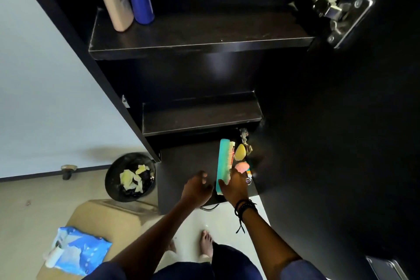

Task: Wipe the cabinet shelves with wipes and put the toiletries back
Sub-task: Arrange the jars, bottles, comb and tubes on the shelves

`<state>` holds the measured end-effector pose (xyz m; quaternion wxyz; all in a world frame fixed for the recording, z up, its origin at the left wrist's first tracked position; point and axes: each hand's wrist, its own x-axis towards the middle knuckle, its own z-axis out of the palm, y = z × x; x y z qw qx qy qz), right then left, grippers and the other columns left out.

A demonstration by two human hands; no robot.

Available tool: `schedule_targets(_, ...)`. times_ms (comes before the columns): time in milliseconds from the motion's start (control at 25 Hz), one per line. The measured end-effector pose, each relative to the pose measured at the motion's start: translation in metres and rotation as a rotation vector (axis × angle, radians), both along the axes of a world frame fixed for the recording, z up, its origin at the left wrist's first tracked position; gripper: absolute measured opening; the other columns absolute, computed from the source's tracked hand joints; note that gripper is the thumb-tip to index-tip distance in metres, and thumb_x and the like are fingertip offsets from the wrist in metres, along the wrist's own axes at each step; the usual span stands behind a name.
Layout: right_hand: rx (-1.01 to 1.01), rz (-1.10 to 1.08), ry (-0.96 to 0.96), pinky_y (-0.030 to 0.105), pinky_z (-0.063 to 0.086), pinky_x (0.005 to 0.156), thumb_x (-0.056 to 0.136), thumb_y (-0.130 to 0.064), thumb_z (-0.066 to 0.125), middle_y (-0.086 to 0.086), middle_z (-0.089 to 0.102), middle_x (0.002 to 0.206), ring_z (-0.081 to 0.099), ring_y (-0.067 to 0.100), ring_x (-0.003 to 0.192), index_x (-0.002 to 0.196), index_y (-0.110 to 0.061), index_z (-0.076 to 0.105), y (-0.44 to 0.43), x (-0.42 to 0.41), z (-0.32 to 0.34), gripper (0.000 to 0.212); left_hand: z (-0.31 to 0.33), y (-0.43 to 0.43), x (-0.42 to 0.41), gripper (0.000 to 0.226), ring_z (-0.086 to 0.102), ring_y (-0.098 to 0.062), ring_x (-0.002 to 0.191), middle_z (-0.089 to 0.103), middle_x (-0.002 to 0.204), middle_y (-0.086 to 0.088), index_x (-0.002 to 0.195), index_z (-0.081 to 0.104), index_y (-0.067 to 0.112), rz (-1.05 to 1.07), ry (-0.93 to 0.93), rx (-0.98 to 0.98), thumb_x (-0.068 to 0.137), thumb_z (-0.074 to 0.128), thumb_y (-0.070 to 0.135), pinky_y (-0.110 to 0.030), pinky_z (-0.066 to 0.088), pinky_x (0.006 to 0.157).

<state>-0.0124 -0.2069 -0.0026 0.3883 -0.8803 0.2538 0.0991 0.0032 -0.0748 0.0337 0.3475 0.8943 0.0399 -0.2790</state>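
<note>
Comb (pixel 223 163), teal: lying lengthwise on the bottom shelf (pixel 188 166) against its right side, right hand (pixel 235 186) closed on its near end, apparently setting it back in place. Beyond the comb, yellow and pink sponges (pixel 240 152) already returned; left of it, left hand (pixel 196 188) hovering, loosely curled, empty. Further left of the comb, bin (pixel 129 177) of used wipes and wipes pack (pixel 79 250), on the floor within reach.

Head view, sole camera: worn high, wide-angle, facing steeply down into the open dark cabinet (pixel 200 38); lowest shelf (pixel 186 166) and floor (pixel 34 200) lie close below.
</note>
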Motion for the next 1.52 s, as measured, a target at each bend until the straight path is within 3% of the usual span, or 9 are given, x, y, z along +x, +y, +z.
schedule_targets(80,0.012,-0.002,0.056,0.033,0.054,0.084,0.081,-0.02,0.07,0.013,0.064,0.117,0.062,0.03,0.108,0.117,-0.004,0.056,0.001,0.004,-0.018,0.041,-0.024,-0.007,0.005,0.047,0.058,-0.025,0.117,0.061,0.128,-0.005,0.133,0.048,0.018,-0.055,0.107,-0.014,0.089,0.058,0.031,-0.033,0.047,0.098)
schedule_targets(320,-0.086,0.011,0.104,0.04,0.053,0.085,0.082,-0.019,0.061,0.015,0.062,0.113,0.06,0.034,0.106,0.115,-0.004,0.054,0.005,0.019,-0.066,0.038,-0.081,-0.028,0.02,0.03,0.058,-0.028,0.116,0.059,0.129,-0.013,0.125,0.054,0.008,-0.121,0.132,-0.132,0.097,0.046,0.017,-0.033,0.046,0.098)
schedule_targets(440,-0.158,0.008,0.096,0.043,0.053,0.085,0.083,-0.016,0.06,0.016,0.058,0.115,0.059,0.035,0.106,0.117,-0.006,0.051,0.003,0.021,-0.071,0.036,-0.099,-0.033,0.025,0.031,0.056,-0.029,0.119,0.06,0.127,-0.013,0.125,0.055,0.002,-0.063,0.17,-0.199,0.097,0.043,0.01,-0.028,0.044,0.096)
schedule_targets(560,-0.109,-0.024,0.07,0.044,0.052,0.083,0.08,-0.009,0.059,0.015,0.057,0.115,0.058,0.035,0.104,0.118,-0.008,0.047,0.005,0.018,-0.071,0.04,-0.107,-0.037,0.027,0.031,0.057,-0.034,0.118,0.061,0.124,-0.017,0.123,0.058,0.0,0.05,0.237,-0.263,0.095,0.047,0.004,-0.04,0.047,0.1)
schedule_targets(760,0.01,0.002,0.052,0.029,0.043,0.067,0.081,-0.004,0.059,0.016,0.063,0.101,0.06,0.035,0.094,0.107,-0.003,0.055,0.003,0.017,-0.053,0.026,-0.1,-0.034,0.022,0.025,0.063,-0.034,0.106,0.064,0.118,-0.02,0.114,0.062,-0.005,0.193,0.262,-0.376,0.089,0.058,-0.003,-0.034,0.051,0.089)
schedule_targets(920,0.223,0.007,0.003,0.032,0.053,0.069,0.083,0.0,0.06,0.002,0.06,0.095,0.063,0.027,0.09,0.095,-0.012,0.058,0.003,0.001,-0.013,0.017,-0.077,-0.013,0.009,0.02,0.066,-0.01,0.075,0.069,0.097,-0.005,0.094,0.061,0.007,0.199,0.219,-0.419,0.08,0.075,0.011,-0.017,0.055,0.066)
schedule_targets(1120,0.676,-0.122,-0.027,0.036,0.061,0.069,0.088,-0.005,0.064,0.009,0.065,0.113,0.068,0.027,0.094,0.107,-0.005,0.06,0.021,-0.036,0.043,0.019,-0.005,0.03,-0.006,0.011,0.071,-0.023,0.085,0.071,0.102,-0.01,0.093,0.064,0.007,0.223,0.161,-0.639,0.084,0.069,0.004,-0.044,0.058,0.081)
schedule_targets(1240,0.864,-0.139,-0.065,0.043,0.06,0.074,0.084,-0.004,0.068,0.008,0.07,0.106,0.07,0.026,0.095,0.107,-0.002,0.058,0.033,-0.054,0.072,0.025,0.041,0.047,-0.016,0.016,0.072,-0.016,0.089,0.073,0.1,0.012,0.099,0.068,0.019,0.087,0.055,-0.668,0.085,0.068,0.012,-0.031,0.059,0.076)
schedule_targets(1520,0.853,-0.175,-0.21,0.036,0.06,0.078,0.09,-0.015,0.064,0.008,0.071,0.108,0.071,0.022,0.096,0.116,-0.005,0.059,0.03,-0.028,0.126,0.028,0.11,0.062,-0.01,0.017,0.071,-0.003,0.076,0.07,0.095,0.006,0.108,0.063,0.009,0.016,-0.027,-0.627,0.092,0.058,0.01,-0.016,0.055,0.062)
